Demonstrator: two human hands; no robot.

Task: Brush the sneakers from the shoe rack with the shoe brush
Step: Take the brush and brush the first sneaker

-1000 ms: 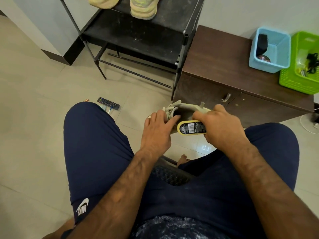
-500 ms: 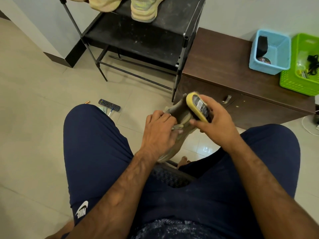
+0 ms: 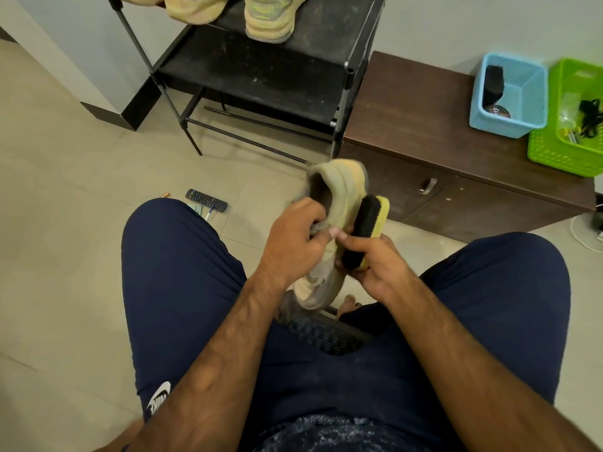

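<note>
Brushing step: my left hand (image 3: pixel 293 243) grips the sneaker (image 3: pixel 339 194) by its opening, and my right hand (image 3: pixel 380 269) clasps the brush (image 3: pixel 365 230) at its right side. Next I'd stroke along it.

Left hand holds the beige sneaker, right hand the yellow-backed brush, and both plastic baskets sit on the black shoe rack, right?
No: the head view shows the light blue plastic basket and the green plastic basket on the brown wooden cabinet beside the black metal shoe rack. The left hand holds the beige sneaker, the right hand the yellow-backed black-bristled brush.
</note>
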